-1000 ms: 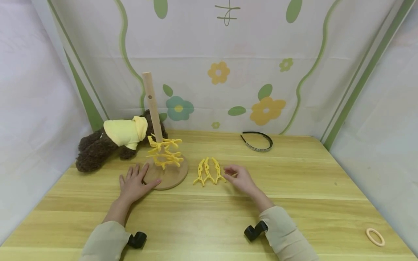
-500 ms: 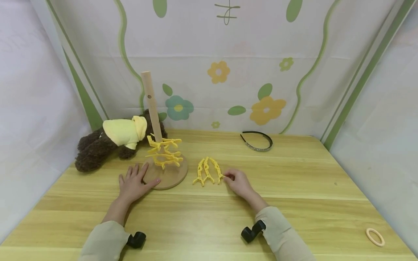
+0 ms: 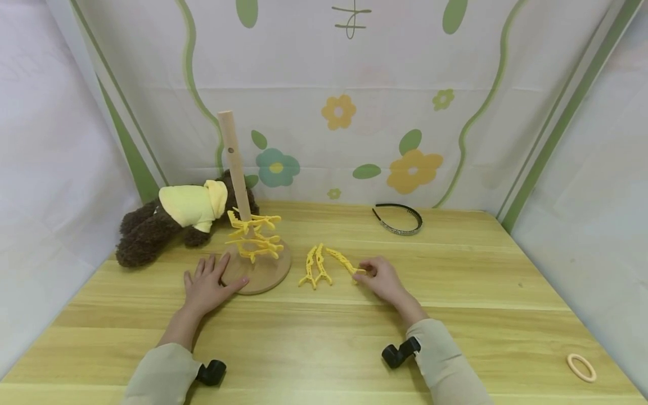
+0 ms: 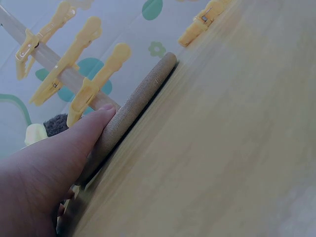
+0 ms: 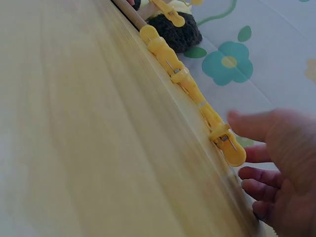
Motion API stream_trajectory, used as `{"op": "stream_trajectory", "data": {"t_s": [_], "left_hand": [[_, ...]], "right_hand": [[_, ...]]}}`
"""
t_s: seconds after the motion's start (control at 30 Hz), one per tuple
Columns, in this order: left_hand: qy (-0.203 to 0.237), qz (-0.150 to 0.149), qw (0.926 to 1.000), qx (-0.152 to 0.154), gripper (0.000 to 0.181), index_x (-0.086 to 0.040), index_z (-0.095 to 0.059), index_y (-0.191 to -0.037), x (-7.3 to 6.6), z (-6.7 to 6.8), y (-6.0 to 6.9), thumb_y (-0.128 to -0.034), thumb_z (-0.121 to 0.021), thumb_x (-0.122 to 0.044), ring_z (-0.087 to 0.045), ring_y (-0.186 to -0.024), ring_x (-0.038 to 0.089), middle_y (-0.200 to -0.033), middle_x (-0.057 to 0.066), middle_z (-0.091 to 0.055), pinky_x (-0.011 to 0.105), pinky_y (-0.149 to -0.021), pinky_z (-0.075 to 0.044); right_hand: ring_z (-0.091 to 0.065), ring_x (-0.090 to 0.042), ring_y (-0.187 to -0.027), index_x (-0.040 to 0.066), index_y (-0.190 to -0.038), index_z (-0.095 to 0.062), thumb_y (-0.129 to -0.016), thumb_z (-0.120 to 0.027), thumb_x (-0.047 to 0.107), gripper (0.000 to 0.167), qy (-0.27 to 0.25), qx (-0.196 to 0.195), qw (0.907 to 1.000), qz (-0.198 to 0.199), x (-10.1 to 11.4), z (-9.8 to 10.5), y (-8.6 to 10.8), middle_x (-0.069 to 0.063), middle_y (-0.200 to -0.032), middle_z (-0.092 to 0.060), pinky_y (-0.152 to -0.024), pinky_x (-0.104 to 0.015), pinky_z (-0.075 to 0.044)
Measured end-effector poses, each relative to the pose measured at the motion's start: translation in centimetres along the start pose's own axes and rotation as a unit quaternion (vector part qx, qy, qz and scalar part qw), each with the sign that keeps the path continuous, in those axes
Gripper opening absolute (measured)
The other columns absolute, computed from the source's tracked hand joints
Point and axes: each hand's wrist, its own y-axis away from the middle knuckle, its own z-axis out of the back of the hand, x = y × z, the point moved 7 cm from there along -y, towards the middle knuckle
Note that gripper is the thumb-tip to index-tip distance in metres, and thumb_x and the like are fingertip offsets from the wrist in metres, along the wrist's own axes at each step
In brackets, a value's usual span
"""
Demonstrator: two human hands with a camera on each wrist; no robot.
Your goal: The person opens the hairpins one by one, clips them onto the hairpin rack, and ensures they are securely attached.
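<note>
A wooden post [image 3: 234,169] on a round wooden base [image 3: 270,275] stands left of centre, with several yellow alligator hair clips [image 3: 258,242] clamped round its lower part. My left hand [image 3: 207,288] lies spread at the base; its thumb [image 4: 101,118] rests on the rim in the left wrist view. My right hand [image 3: 383,279] pinches the tail end of a loose yellow hair clip [image 3: 341,260], which slants on the table. In the right wrist view the thumb [image 5: 252,126] and index finger meet that end. Two more hair clips [image 3: 320,261] lie close by on its left.
A brown plush toy in a yellow hoodie [image 3: 187,205] lies behind the post. At the back right is a black headband [image 3: 405,232]. A pale wooden ring [image 3: 582,368] lies near the right edge of the table. A flowered cloth [image 3: 385,112] hangs behind.
The rightmost loose hair clip has been drawn to the right and turned away from the other two, moving with my right hand. My left hand keeps its place on the base.
</note>
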Motion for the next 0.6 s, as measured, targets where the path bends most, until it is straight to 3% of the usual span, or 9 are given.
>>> {"op": "stream_trajectory", "data": {"t_s": [0.1,0.23,0.4,0.6], "left_hand": [[-0.001,0.000,1.0000,-0.002,0.089,-0.012,-0.019,-0.139,0.0,0.1,0.0,-0.0732,-0.047,-0.065,-0.006,-0.122,0.046,-0.135,0.028,-0.016,0.066,-0.085,0.006],[-0.003,0.000,1.0000,-0.002,0.089,-0.011,-0.019,-0.139,0.0,0.1,0.0,-0.0732,-0.047,-0.065,-0.006,-0.122,0.047,-0.135,0.028,-0.016,0.066,-0.085,0.006],[-0.003,0.001,1.0000,0.000,0.089,-0.011,-0.019,-0.139,-0.1,0.1,0.0,-0.0732,-0.047,-0.065,-0.005,-0.122,0.047,-0.135,0.028,-0.016,0.066,-0.085,0.006],[-0.005,0.000,1.0000,0.001,0.090,-0.011,-0.020,-0.139,-0.1,0.1,0.0,-0.0729,-0.047,-0.065,-0.005,-0.121,0.047,-0.135,0.029,-0.016,0.066,-0.084,0.006]], "right_hand": [[-0.045,-0.019,-0.084,0.002,-0.097,-0.061,-0.064,-0.075,0.035,0.049,0.053,0.024,0.9982,0.012,0.0,-0.3,0.0,-0.005,-0.091,-0.049,-0.074,-0.034,-0.039],[-0.043,-0.021,-0.084,0.002,-0.093,-0.060,-0.064,-0.075,0.034,0.046,0.086,0.023,0.9957,0.026,0.2,-0.4,0.1,-0.007,-0.091,-0.048,-0.074,-0.036,-0.037],[-0.047,-0.021,-0.080,-0.002,-0.096,-0.059,-0.070,-0.072,0.019,0.036,0.038,0.003,0.9992,0.009,-0.1,0.2,0.0,-0.008,-0.088,-0.051,-0.070,-0.035,-0.040],[-0.052,-0.025,-0.087,-0.005,-0.111,-0.052,-0.079,-0.063,0.013,0.038,-0.028,0.017,0.9988,-0.035,-0.5,1.4,-0.1,-0.011,-0.094,-0.055,-0.075,-0.037,-0.043]]}}
